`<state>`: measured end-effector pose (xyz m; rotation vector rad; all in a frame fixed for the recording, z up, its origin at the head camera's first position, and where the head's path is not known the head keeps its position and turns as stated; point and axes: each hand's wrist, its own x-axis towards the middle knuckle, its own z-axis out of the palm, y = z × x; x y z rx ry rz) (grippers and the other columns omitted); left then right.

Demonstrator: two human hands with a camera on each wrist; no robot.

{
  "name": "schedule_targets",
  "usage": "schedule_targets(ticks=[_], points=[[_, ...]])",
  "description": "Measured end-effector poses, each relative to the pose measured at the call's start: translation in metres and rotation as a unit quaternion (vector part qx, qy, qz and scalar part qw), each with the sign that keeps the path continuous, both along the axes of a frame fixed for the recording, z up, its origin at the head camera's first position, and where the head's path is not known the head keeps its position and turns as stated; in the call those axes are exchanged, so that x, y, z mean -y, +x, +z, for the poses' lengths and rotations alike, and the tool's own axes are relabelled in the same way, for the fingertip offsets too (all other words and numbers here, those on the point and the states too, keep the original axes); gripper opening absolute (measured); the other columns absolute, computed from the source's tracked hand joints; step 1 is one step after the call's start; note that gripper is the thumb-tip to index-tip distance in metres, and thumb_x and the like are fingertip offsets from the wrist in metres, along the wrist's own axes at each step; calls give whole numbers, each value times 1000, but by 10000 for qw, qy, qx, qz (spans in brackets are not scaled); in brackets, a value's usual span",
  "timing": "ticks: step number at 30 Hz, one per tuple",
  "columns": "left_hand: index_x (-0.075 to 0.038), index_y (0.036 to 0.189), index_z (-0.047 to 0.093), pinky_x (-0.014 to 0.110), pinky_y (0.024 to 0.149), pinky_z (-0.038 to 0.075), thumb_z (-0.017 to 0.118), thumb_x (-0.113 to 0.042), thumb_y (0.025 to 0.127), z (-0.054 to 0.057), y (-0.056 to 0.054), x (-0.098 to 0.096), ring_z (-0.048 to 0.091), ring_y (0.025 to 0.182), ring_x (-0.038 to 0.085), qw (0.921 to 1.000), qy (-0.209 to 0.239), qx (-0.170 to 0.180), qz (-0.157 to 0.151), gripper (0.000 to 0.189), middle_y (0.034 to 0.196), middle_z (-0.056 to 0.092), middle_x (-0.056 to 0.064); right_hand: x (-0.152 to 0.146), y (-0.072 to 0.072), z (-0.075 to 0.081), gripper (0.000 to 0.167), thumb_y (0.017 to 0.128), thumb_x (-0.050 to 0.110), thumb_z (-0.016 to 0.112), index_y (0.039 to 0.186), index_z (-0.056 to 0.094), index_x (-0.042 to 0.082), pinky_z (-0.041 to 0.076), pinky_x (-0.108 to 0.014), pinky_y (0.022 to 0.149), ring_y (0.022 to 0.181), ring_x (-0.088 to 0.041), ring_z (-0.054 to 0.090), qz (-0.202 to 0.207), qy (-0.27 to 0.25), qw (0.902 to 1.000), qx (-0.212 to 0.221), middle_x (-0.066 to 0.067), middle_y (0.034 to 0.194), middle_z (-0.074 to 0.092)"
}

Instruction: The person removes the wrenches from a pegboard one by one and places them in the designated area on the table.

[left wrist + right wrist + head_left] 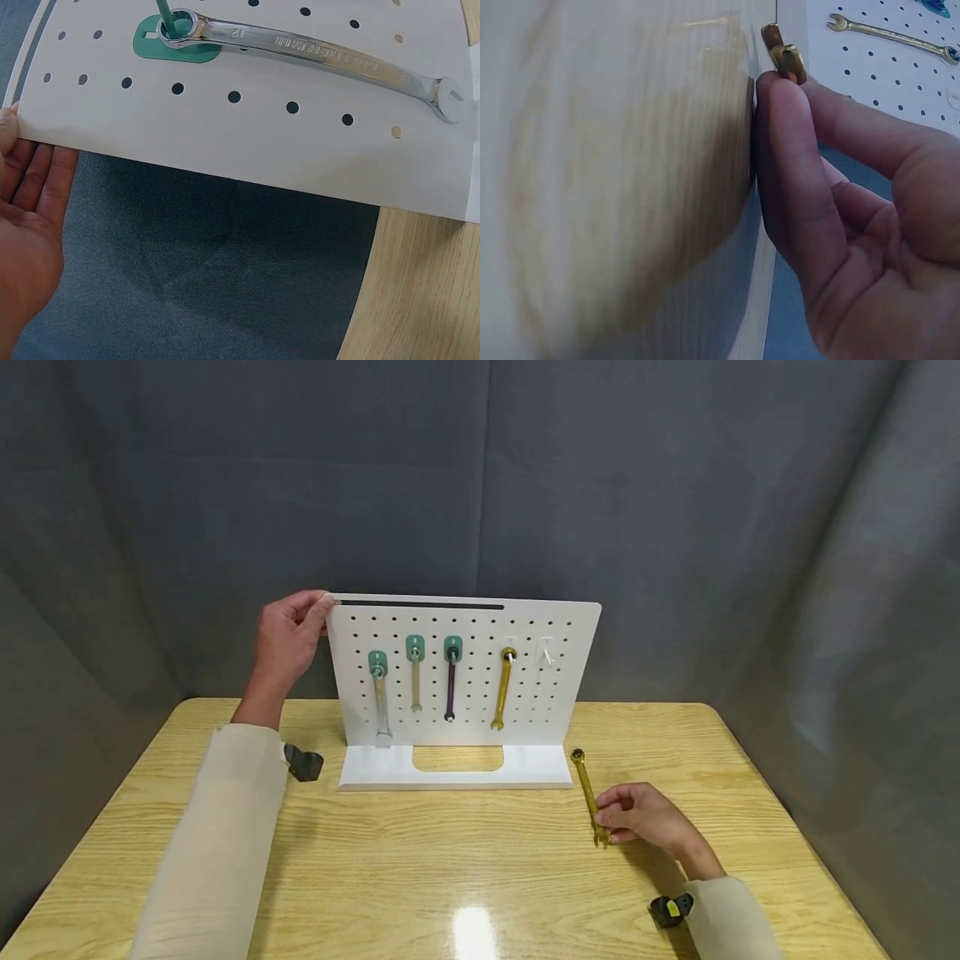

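A white pegboard (472,685) stands on its base at the back of the table. My left hand (288,635) holds its upper left corner, thumb in front and fingers behind. In the left wrist view a chrome combination wrench (315,54) hangs from a green hook (169,19) near that edge. My right hand (648,817) pinches a gold combination wrench (587,785) near its open end, low over the table to the right of the base. The wrench's ring end points toward the board. In the right wrist view its open end (791,64) sticks out past my fingertips.
Other wrenches hang on the board: a pale one (416,681), a dark purple one (451,685) and a gold one (503,689). A bare white hook (546,652) sits at the right. Grey curtains (480,485) surround the wooden table (420,860).
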<state>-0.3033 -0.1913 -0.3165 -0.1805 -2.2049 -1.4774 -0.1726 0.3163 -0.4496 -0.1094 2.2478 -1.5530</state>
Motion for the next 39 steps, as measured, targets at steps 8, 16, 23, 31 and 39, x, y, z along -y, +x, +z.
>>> schedule_targets(ticks=[8, 16, 23, 31, 39], points=[[1, 122, 72, 22, 87, 56, 64, -30, 104, 0, 0, 0, 63, 90, 9, 10000, 57, -13, -31, 36, 110, 70, 15, 6, 2, 2, 24, 97, -1, 70, 115, 62, -14, 62, -35, 69, 80, -24, 69, -130, 348, 9991, -185, -14, 92, 65], [1, 122, 71, 21, 85, 56, 63, -28, 105, 1, 0, 1, 64, 90, 8, 9999, 50, -66, -67, 35, 112, 70, 16, 15, 6, 3, 15, 93, -4, 72, 104, 65, -11, 63, -41, 67, 77, -25, 69, -543, 880, 9931, -552, -12, 86, 65], [3, 122, 71, 20, 85, 56, 63, -27, 105, 1, 0, 0, 64, 89, 8, 9999, 52, -75, -76, 35, 112, 70, 17, 15, 6, 3, 17, 94, -1, 73, 106, 65, -10, 62, -42, 67, 77, -27, 70, -607, 889, 9930, -490, -12, 88, 66], [0, 123, 71, 23, 88, 56, 63, -29, 105, -2, -1, -2, 63, 92, 9, 10000, 66, 23, -67, 35, 113, 70, 14, 19, 8, 9, 16, 98, 10, 71, 105, 68, -4, 61, -38, 63, 70, -25, 68, -637, 1306, 9865, -757, -12, 87, 67], [3, 123, 71, 21, 83, 56, 63, -24, 105, -1, -2, 0, 63, 87, 7, 9997, 106, -153, -185, 34, 111, 70, 17, 46, 6, 31, 20, 101, 20, 69, 112, 70, 3, 52, -34, 59, 74, -23, 65, -573, 2090, 9516, -2179, -9, 97, 68]])
